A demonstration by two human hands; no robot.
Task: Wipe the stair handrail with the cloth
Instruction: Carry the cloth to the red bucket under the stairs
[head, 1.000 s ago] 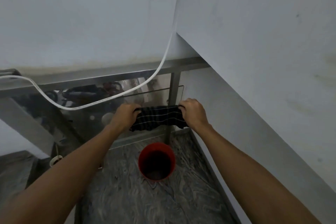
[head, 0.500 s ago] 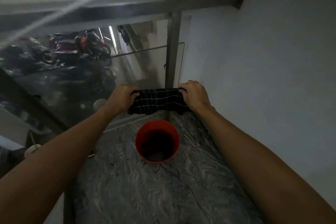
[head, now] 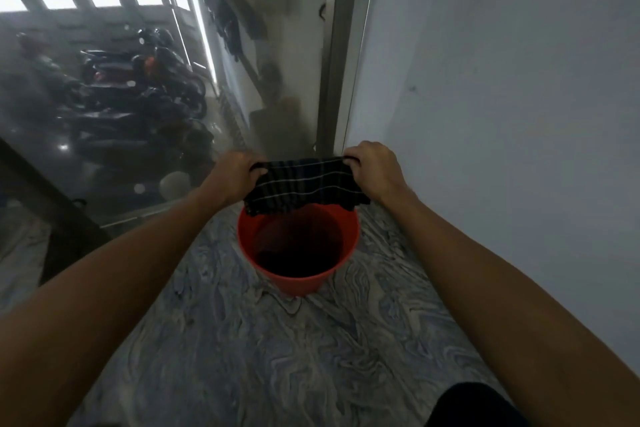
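Two bare hands hold a dark cloth with thin pale stripes (head: 304, 182) stretched flat between them, directly above the far rim of a round red plastic bucket (head: 298, 276). We take the bucket as our landmark. Our left hand (head: 235, 175) clasps the cloth's left end with curled fingers, and our right hand (head: 372, 166) clasps the right end the same way. The cloth's lower edge hangs just over the bucket's mouth, overlapping the rim from this view; whether it touches, we cannot tell. Holding it there probably lets any drips fall into the bucket, whose inside looks dark, so we cannot say whether it holds water.

The bucket stands on a grey marbled stone floor (head: 277, 357). Just beyond it rises a vertical metal post (head: 334, 55) with a clear glass panel (head: 104, 97) to its left, through which parked motorbikes (head: 145, 80) show, blurred. A plain white wall (head: 502, 97) runs along the bucket's right side. The stair handrail itself is out of view, so we judge wiping has not begun.
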